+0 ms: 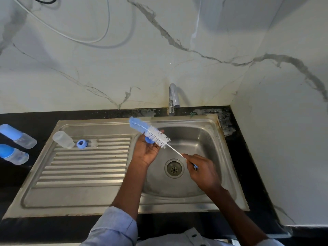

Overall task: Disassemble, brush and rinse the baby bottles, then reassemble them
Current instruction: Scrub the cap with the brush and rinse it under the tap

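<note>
Over the sink (209,132), the left hand (147,150) cupped a blue cap (149,140), its fingers curled around it. The right hand (202,172) pinched the thin handle of the bottle brush (152,133), whose white and blue bristles lay across the cap. On the drainboard (85,167) lay a clear bottle body (63,139), a blue ring (81,144) and a clear teat (94,143). 2 assembled bottles (17,134) lay on the black table (16,176) at left.

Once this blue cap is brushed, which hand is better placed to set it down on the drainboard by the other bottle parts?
Left. The left hand already holds the blue cap and is nearer the drainboard; the right hand grips the bottle brush.
</note>
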`<state>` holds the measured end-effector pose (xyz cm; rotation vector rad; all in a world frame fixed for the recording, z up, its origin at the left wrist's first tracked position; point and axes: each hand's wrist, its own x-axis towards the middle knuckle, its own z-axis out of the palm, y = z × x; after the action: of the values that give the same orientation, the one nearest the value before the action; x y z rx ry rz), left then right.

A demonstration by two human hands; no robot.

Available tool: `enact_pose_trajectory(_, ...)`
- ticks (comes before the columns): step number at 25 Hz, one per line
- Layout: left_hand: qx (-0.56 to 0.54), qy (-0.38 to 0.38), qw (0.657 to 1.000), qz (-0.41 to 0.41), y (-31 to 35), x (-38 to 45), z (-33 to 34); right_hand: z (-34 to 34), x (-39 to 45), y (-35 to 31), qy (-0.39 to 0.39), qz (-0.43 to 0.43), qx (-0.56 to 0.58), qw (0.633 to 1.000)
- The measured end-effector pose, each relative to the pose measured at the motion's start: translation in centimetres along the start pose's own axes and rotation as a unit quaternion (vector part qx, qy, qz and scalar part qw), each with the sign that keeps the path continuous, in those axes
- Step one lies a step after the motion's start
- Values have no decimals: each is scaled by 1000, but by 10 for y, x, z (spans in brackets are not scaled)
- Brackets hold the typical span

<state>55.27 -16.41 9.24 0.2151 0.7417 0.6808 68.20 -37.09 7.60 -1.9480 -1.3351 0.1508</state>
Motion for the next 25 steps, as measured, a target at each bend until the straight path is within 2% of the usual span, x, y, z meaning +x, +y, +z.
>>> enact_pose_trajectory(2, 38, 6, 999, -22, -3, 0, -4, 1, 2, 0, 11, 34, 1, 999)
enact_pose_trajectory(7, 51, -54, 997, -27, -1, -4, -5, -1, 3, -3, -1, 17, 2, 1000)
enact_pose_trajectory(12, -12, -14, 999, -29, -4, -5, 3, 2, 2, -6, -9, 6, -4, 1000)
enact_pose_trajectory(15, -22, 37, 999, -31, -6, -2, 4, 1, 4, -5, 4, 44, -1, 999)
enact_pose_trajectory(17, -6, 45, 999, -30, -6, -1, 2, -1, 1, -4, -9, 14, 2, 1000)
enact_pose_trajectory(21, 7, 8, 1000, -20, -5, -6, 3, -1, 2, -5, -7, 34, 5, 999)
enact_pose_trajectory(25, 47, -34, 998, -28, -5, -8, 4, -2, 1, -3, -14, 9, 12, 1000)
